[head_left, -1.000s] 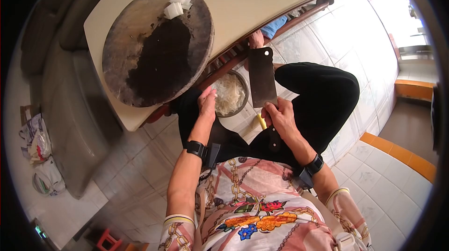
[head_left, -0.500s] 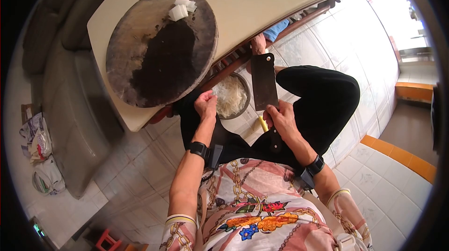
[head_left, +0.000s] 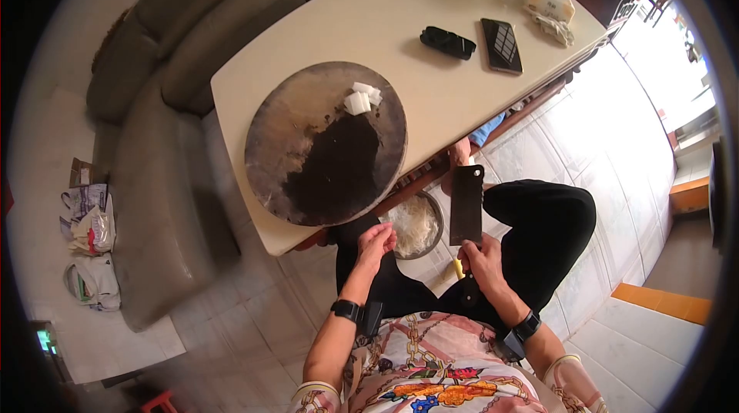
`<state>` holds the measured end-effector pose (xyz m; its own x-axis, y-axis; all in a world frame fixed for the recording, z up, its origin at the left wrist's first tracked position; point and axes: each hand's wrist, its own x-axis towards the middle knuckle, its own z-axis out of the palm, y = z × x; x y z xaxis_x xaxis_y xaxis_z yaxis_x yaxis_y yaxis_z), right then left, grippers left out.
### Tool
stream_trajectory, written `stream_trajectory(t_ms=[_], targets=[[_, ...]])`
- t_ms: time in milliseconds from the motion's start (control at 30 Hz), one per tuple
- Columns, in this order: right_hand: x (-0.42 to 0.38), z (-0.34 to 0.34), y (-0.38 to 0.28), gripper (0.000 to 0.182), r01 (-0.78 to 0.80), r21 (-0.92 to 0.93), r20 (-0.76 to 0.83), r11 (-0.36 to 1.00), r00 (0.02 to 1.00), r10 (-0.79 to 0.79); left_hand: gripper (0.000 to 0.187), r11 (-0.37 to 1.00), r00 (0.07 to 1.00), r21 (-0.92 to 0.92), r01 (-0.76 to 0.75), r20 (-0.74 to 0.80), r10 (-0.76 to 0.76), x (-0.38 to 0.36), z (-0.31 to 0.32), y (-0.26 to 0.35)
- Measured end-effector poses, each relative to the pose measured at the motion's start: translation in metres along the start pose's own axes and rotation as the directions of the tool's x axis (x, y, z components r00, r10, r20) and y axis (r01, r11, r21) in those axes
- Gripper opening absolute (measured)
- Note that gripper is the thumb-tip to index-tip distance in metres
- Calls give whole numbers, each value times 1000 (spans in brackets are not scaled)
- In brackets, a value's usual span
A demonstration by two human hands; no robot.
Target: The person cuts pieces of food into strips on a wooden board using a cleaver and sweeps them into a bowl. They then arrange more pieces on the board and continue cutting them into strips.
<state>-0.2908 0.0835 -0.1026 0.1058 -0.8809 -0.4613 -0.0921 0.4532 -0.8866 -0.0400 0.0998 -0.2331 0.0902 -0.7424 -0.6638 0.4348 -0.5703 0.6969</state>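
Pulled back from the table, the right hand (head_left: pixel 483 260) keeps its fingers wrapped around a cleaver (head_left: pixel 466 205) beside the bowl (head_left: pixel 416 226); the left hand (head_left: pixel 376 244), loosely curled, holds nothing.

Bowl (head_left: pixel 416 226) at six o'clock of the chopping board (head_left: pixel 323 143) half hidden under the bench (head_left: pixel 385 20) edge; cleaver (head_left: pixel 466 205) handle buried in right hand (head_left: pixel 483 259); jars at one o'clock blurred.

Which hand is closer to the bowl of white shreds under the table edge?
Left. The left hand is right at the rim of the bowl; the right hand grips the cleaver off to the bowl's other side, farther away.
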Motion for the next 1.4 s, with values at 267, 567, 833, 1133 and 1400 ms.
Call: stream_trajectory(t_ms=[267, 567, 833, 1133, 1400], targets=[[-7, -14, -55, 11, 230, 19, -19, 973, 973, -230, 31, 974, 909, 171, -147, 413, 65, -89, 25, 104], [61, -4, -229, 23, 549, 16, 202, 836, 817, -540, 27, 651, 719, 307, -694, 251, 648, -87, 92, 239], [113, 35, -249, 12, 168, 678, 16, 716, 970, -243, 55, -259, 361, 810, -526, 488, 794, -21, 93, 270], [147, 24, -238, 11, -198, 928, 232, 317, 970, -74, 56, -140, 488, 826, -546, 450, 748, -10, 93, 276], [143, 28, -238, 12, -163, 946, 175, 281, 984, -19, 48, 27, 493, 850, -527, 279, 824, -60, 84, 258]])
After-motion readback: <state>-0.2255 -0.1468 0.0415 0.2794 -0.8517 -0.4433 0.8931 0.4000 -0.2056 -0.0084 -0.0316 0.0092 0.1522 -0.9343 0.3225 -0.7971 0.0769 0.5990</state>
